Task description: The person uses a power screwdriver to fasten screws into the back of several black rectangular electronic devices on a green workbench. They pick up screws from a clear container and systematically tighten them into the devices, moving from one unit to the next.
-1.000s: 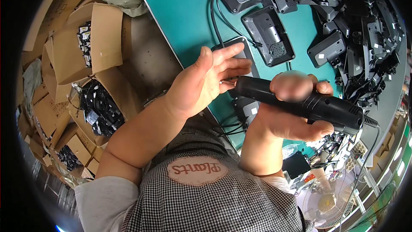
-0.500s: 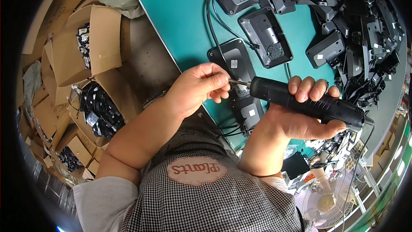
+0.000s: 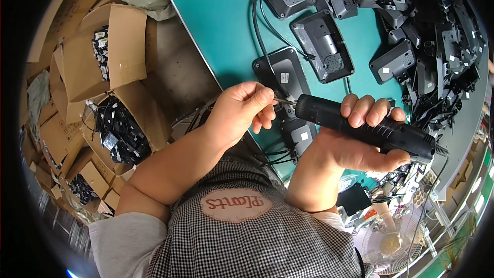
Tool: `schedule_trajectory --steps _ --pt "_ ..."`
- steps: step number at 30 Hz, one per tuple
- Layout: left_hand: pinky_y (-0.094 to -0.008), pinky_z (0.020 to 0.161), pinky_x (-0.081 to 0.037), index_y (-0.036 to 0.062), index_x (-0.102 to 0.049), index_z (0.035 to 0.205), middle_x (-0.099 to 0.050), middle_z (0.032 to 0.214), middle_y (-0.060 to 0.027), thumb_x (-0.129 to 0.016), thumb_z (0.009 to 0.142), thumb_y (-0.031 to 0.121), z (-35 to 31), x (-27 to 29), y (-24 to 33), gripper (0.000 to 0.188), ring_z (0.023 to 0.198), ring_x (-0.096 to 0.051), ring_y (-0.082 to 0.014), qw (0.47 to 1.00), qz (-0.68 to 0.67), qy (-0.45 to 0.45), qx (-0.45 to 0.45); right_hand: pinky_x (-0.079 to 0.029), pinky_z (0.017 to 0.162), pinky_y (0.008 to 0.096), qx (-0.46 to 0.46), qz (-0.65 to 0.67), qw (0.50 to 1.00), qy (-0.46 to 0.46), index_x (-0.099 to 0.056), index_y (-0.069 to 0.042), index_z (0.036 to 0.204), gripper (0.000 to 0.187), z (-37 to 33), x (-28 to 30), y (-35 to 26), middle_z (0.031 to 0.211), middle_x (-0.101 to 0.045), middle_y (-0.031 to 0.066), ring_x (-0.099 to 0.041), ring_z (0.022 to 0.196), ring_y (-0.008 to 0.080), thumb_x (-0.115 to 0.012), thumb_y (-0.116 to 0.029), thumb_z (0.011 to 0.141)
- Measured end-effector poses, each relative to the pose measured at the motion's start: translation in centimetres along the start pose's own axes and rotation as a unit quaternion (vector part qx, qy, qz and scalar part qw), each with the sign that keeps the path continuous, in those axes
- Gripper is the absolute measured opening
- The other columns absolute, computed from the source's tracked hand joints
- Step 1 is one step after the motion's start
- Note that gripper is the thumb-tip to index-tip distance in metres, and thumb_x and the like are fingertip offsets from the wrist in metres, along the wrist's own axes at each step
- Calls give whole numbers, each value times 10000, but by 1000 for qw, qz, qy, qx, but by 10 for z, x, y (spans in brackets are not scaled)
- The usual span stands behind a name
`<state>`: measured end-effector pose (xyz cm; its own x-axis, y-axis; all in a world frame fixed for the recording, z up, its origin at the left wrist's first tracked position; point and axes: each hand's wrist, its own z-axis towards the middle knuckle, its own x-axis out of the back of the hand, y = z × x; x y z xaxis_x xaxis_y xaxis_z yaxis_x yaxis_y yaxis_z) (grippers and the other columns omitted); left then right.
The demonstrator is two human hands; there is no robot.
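Observation:
My right hand point(image 3: 343, 146) is wrapped round a black corded electric screwdriver point(image 3: 324, 111), held nearly level and pointing left. Its thin metal bit point(image 3: 285, 101) reaches the fingertips of my left hand point(image 3: 239, 110). There the thumb and forefinger are pinched together at the bit's tip; anything between them is too small to make out. Below the bit, a black plastic device housing point(image 3: 280, 65) with a white label lies on the green work mat point(image 3: 216, 25), partly covered by my hands. Beyond it rests an open black housing shell point(image 3: 323, 46), its hollow side up.
Black housings point(image 3: 396, 61) are heaped along the far and right side of the table. A black cable point(image 3: 256, 18) loops over the mat. On the left stand open cardboard boxes point(image 3: 128, 46) filled with parts. A fan point(image 3: 388, 242) is at the lower right.
The screwdriver has shifted slightly left, closer to my left fingertips, so less of the bit shows. My left hand keeps its pinch. The view has shifted a little.

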<state>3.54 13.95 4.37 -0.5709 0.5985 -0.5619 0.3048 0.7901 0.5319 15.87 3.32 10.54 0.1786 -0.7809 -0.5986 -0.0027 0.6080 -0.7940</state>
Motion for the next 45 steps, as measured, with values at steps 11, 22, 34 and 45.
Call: schedule_trajectory --steps 11,22,34,45 --pt "-190 473 -386 2 -557 948 -539 691 -26 -442 968 288 3 11 13 308 548 -478 -72 960 231 -100 -121 -431 489 310 18 71 994 -77 -472 -75 1134 705 0 6 4 769 -528 69 -493 520 160 -510 -683 779" --pt "-341 589 -466 69 -634 1050 -553 760 -99 -669 771 150 -2 24 -3 293 632 -558 -250 810 530 95 -233 -497 514 324 144 -43 974 -170 -460 -62 1107 665 -15 -2 63 799 -577 116 -569 583 218 -621 -599 749" --pt "-372 591 -467 105 -611 1077 -535 761 -85 -712 694 151 6 22 -12 398 673 -547 -260 778 568 50 -263 -530 577 384 151 -19 957 -247 -416 -5 1148 746 -16 9 89 833 -585 179 -611 690 277 -800 -399 643" --pt "-378 596 -480 115 -628 999 -552 782 -72 -738 645 157 35 46 -57 373 716 -584 -274 887 417 9 -199 -510 500 347 203 -65 939 -271 -424 -19 1143 686 -23 6 108 775 -561 147 -591 614 243 -752 -424 698"
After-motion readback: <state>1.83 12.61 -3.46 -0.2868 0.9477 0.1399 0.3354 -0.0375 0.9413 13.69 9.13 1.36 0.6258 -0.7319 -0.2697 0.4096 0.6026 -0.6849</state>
